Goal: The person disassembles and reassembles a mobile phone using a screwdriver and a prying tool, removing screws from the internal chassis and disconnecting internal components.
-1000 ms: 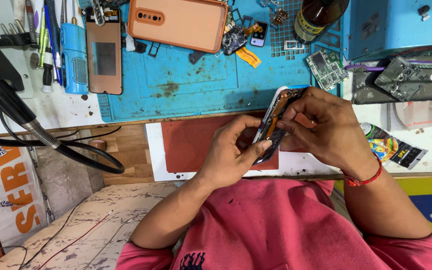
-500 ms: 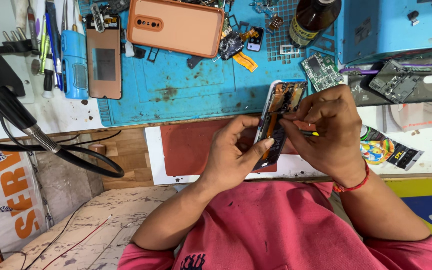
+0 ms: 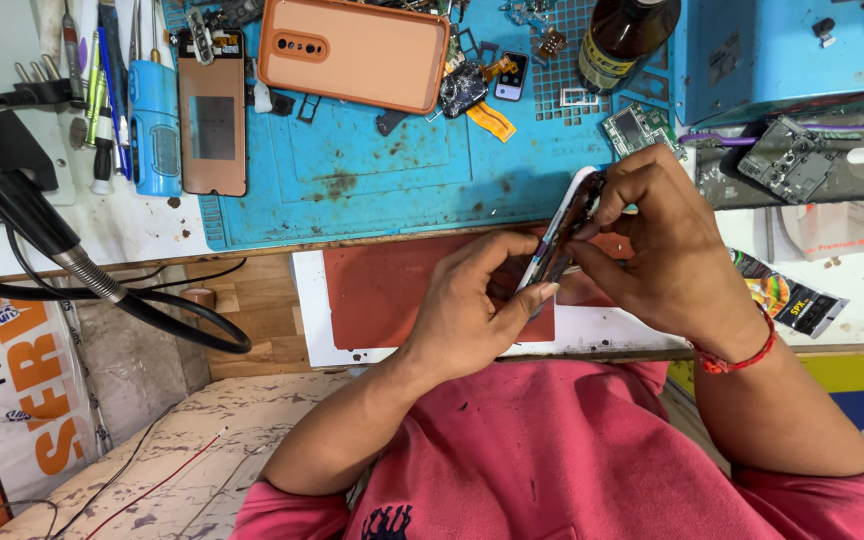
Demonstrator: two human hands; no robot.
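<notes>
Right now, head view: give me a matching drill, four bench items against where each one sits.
Things:
1. opened phone
2. orange phone case
3. brown bottle
4. red mat

Places:
A. top of the blue mat, left of centre
B. on the white board, under the hands
C. held between the left hand and the right hand
D. top edge, right of the small loose parts

Pairs: 1-C, 2-A, 3-D, 4-B

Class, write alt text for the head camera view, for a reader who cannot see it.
A person's left hand and right hand hold an opened smartphone on edge over a red-brown pad. Beyond lies a blue repair mat with an orange phone back cover, a brown bottle, small circuit boards and hand tools.
</notes>
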